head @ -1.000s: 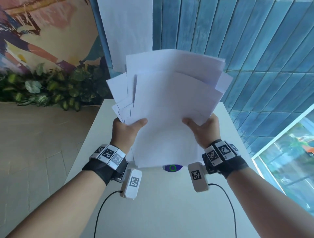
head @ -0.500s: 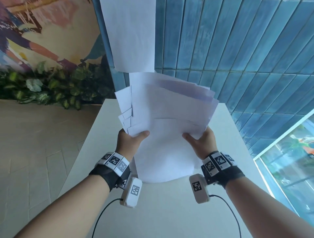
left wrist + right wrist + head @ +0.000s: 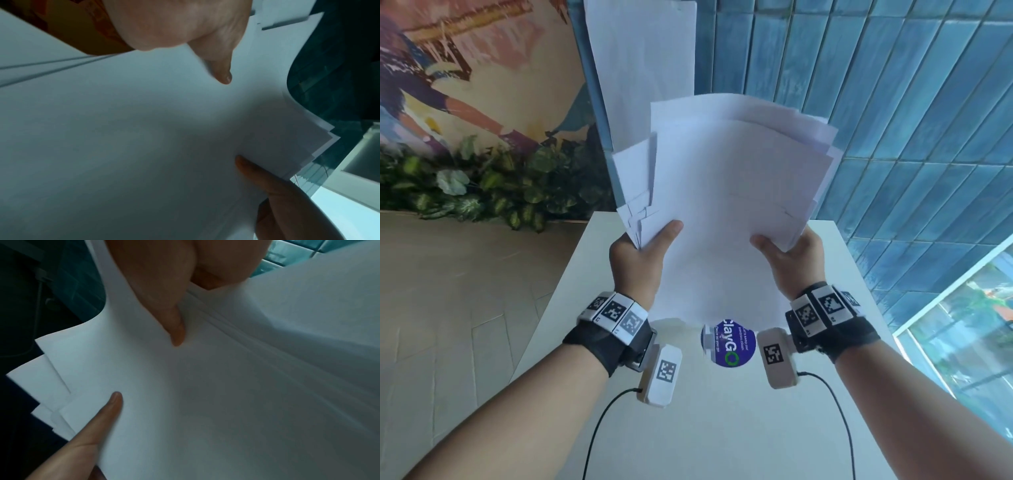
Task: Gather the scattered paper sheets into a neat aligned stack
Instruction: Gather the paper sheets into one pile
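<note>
A bundle of several white paper sheets (image 3: 726, 205) stands upright above the white table (image 3: 722, 428), its lower edge lifted off the surface. Sheet corners stick out unevenly at the left and top right. My left hand (image 3: 640, 253) grips the bundle's left edge, thumb on the front. My right hand (image 3: 791, 253) grips the right edge the same way. In the left wrist view the thumb (image 3: 220, 71) presses the sheets (image 3: 144, 138). The right wrist view shows that hand's thumb (image 3: 174, 331) on the sheets (image 3: 226, 394), with the other hand's thumb below.
A round blue sticker (image 3: 729, 346) lies on the table under the bundle. A separate white sheet (image 3: 643, 68) hangs on the wall behind. Blue tiles (image 3: 893, 102) fill the wall at right, plants (image 3: 482, 185) stand at left, and a window (image 3: 962, 325) lies to the right.
The bundle dropped toward the table half a second ago and has since risen again, uncovering the blue sticker. Both hands kept their grip throughout.
</note>
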{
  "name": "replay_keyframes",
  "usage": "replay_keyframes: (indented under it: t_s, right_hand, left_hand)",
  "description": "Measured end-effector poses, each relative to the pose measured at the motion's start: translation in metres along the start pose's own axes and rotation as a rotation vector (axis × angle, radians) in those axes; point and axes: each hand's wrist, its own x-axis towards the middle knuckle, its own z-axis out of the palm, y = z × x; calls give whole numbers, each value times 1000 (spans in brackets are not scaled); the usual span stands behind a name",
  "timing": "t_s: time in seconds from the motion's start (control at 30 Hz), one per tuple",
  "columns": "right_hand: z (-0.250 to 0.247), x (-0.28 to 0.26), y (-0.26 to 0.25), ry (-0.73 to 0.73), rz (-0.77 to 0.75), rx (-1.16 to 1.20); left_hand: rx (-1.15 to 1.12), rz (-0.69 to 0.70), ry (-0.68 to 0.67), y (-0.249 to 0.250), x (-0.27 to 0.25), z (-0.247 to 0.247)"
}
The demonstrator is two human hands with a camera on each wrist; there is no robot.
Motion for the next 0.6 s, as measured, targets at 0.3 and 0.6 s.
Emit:
replay_keyframes:
  t_s: [0.3, 0.6]
  right_hand:
    - [7, -6, 18, 10, 79, 59]
    - [2, -7, 22, -75, 16, 39]
  left_hand:
    - [82, -54, -230, -21, 2, -10]
    - [211, -71, -230, -41, 2, -24]
